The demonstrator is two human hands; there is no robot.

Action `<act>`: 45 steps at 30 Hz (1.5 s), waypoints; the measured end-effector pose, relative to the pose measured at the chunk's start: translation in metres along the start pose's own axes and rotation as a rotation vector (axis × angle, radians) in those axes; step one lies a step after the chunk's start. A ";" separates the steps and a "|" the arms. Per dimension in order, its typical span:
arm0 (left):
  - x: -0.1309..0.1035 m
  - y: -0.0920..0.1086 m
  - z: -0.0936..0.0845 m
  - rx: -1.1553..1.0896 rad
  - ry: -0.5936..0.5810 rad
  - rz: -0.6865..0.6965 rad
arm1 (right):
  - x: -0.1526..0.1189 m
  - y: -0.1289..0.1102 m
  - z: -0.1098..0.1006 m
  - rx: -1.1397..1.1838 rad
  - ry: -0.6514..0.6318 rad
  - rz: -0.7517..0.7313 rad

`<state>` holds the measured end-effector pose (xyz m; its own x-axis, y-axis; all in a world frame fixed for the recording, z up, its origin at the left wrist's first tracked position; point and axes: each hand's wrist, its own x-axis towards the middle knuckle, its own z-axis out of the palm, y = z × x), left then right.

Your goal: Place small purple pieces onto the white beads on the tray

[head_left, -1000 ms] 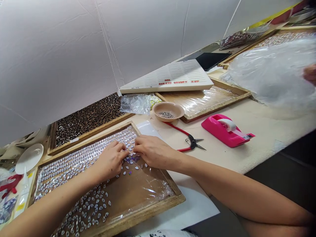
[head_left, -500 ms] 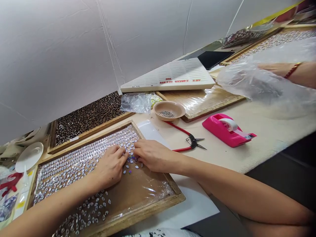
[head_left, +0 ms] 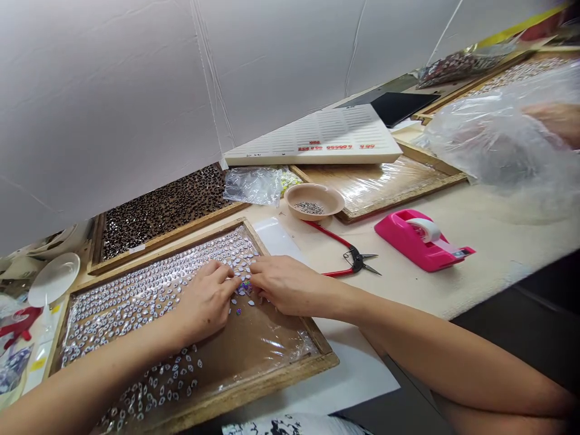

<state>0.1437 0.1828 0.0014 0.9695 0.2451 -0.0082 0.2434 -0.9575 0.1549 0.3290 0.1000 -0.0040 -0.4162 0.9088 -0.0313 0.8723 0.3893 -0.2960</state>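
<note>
A wooden-framed tray [head_left: 290, 368] lined with clear film lies in front of me. Small leaf-shaped white-backed rhinestones [head_left: 149, 290] cover its left part, in rows along the far side and scattered nearer. My left hand [head_left: 211, 302] rests over the tray, fingers bent and bunched, tips at a little cluster of loose stones [head_left: 244, 288], some purple and glittering. From the right, my right hand [head_left: 283, 284] meets the same cluster with its fingers curled together. What either set of fingertips pinches, if anything, is too small or hidden to make out.
Behind stand a tray of dark stones [head_left: 163, 214], a bowl of small metal bits [head_left: 312, 196] and a white slotted board [head_left: 326, 136]. Red-handled pliers [head_left: 356, 260] and a pink tape dispenser [head_left: 421, 241] lie at right. Another person's hand [head_left: 555, 121] is at a plastic bag [head_left: 493, 151].
My fingers have shifted slightly among the loose stones, and the cluster looks a little rearranged. The other person's hand and the plastic bag have moved right. The view has tilted slightly.
</note>
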 end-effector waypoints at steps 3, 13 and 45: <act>0.000 0.003 -0.001 -0.010 -0.018 0.016 | -0.004 0.008 -0.004 0.056 0.014 0.005; 0.008 0.000 0.002 0.005 -0.017 -0.023 | -0.004 0.011 -0.009 -0.045 0.029 0.099; 0.022 -0.004 0.007 0.013 -0.061 -0.019 | 0.000 0.000 0.004 0.025 0.168 -0.026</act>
<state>0.1644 0.1913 -0.0059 0.9645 0.2543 -0.0716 0.2622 -0.9546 0.1415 0.3276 0.0993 -0.0080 -0.3879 0.9115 0.1364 0.8542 0.4112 -0.3182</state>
